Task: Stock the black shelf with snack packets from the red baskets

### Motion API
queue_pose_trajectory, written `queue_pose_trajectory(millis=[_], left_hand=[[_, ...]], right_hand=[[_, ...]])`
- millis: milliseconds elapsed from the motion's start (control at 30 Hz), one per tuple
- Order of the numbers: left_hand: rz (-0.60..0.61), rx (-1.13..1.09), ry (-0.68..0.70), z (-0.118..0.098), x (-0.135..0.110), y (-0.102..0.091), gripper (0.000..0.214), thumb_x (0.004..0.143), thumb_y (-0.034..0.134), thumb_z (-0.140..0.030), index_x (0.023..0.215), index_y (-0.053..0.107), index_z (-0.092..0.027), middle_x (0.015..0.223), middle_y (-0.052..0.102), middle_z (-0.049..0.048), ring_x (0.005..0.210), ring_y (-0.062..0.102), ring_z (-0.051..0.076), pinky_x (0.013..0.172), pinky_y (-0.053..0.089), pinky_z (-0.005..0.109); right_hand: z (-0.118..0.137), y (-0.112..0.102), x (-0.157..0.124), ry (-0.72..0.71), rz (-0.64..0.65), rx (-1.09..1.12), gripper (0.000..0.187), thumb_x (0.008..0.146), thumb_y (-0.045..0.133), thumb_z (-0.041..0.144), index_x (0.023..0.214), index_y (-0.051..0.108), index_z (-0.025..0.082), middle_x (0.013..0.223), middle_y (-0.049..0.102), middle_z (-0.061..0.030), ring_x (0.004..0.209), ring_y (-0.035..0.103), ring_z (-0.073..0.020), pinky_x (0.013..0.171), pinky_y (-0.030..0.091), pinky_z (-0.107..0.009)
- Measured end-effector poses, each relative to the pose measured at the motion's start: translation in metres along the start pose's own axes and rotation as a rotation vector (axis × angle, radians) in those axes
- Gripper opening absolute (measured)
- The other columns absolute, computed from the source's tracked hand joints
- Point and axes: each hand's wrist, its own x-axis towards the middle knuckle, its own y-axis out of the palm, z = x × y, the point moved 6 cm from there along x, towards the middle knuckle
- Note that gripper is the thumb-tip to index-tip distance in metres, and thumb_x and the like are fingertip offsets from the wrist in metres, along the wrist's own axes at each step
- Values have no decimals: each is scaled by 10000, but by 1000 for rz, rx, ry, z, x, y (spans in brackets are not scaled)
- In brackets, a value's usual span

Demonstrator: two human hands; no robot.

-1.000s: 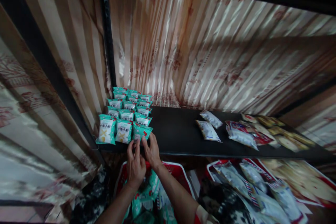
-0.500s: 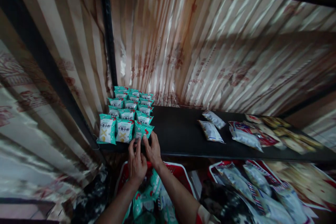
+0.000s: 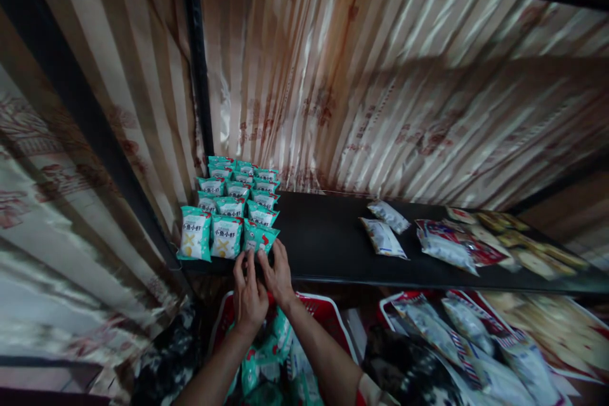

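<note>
At the front right of several rows of teal and white snack bags (image 3: 226, 238) on a black shelf, both my hands are on one teal snack bag (image 3: 258, 238). My left hand (image 3: 249, 292) presses its fingertips to the bag's lower front. With its thumb in front and its fingers along the right side, my right hand (image 3: 278, 271) grips the same bag. The bag leans slightly back, and its lower part is hidden by my fingers.
A red and white basket (image 3: 328, 314) of teal bags stands below the shelf (image 3: 318, 241). Farther right on it lie white packets (image 3: 383, 238) and red and white packets (image 3: 447, 244). Another red basket (image 3: 387, 311) holds white packets. A draped striped sheet (image 3: 304, 76) hangs behind.
</note>
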Motion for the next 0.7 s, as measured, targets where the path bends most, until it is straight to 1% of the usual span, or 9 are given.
queue_pose_trajectory(millis=[200, 367, 433, 500, 533, 600, 700], left_hand=[[-14, -10, -30, -3, -6, -2, 688, 789, 374, -56, 1427, 176, -223, 1412, 258, 134, 1314, 333, 275, 1034, 381, 443], [33, -22, -56, -2, -15, -2, 617, 838, 350, -115, 1422, 174, -209, 1428, 229, 145, 1240, 433, 254, 989, 430, 424], [32, -4, -52, -1, -20, -3, 575, 842, 346, -120, 1401, 228, -183, 1404, 262, 158, 1194, 475, 246, 953, 461, 412], [42, 30, -24, -3, -26, -5, 521, 834, 349, -114, 1353, 321, -161, 1350, 339, 157, 1171, 492, 243, 930, 478, 406], [64, 48, 8, -4, -30, -5, 497, 828, 350, -106, 1321, 370, -158, 1316, 382, 150, 1166, 496, 240, 933, 477, 406], [151, 72, 91, -10, -40, -3, 461, 812, 348, -87, 1254, 454, -166, 1250, 459, 130, 1153, 507, 229, 944, 471, 399], [355, 77, 183, -18, -57, 5, 428, 798, 334, -75, 1163, 538, -168, 1192, 523, 111, 1129, 527, 207, 962, 459, 367]], right_hand=[[-1, -9, -7, -16, -9, 12, 538, 824, 521, 484, 1264, 478, 178, 1269, 509, -137, 1208, 447, -251, 1030, 370, -442], [-4, -28, -23, -19, -28, 36, 527, 835, 510, 463, 1277, 467, 179, 1299, 492, -137, 1230, 436, -250, 1024, 379, -449], [-5, -39, -32, -12, -37, 52, 498, 850, 493, 441, 1274, 467, 181, 1297, 499, -133, 1218, 451, -243, 1008, 397, -442], [-4, -52, -42, 6, -53, 71, 459, 864, 471, 422, 1255, 480, 181, 1271, 523, -129, 1187, 481, -236, 984, 421, -429], [-5, -59, -48, 20, -58, 79, 437, 868, 464, 415, 1237, 493, 182, 1248, 542, -126, 1166, 499, -233, 975, 428, -425], [-7, -72, -61, 53, -59, 86, 396, 868, 460, 408, 1186, 528, 182, 1189, 583, -120, 1115, 536, -228, 960, 437, -418], [-21, -89, -84, 133, -35, 78, 352, 866, 448, 408, 1104, 576, 181, 1093, 636, -109, 1028, 586, -224, 923, 457, -404]])
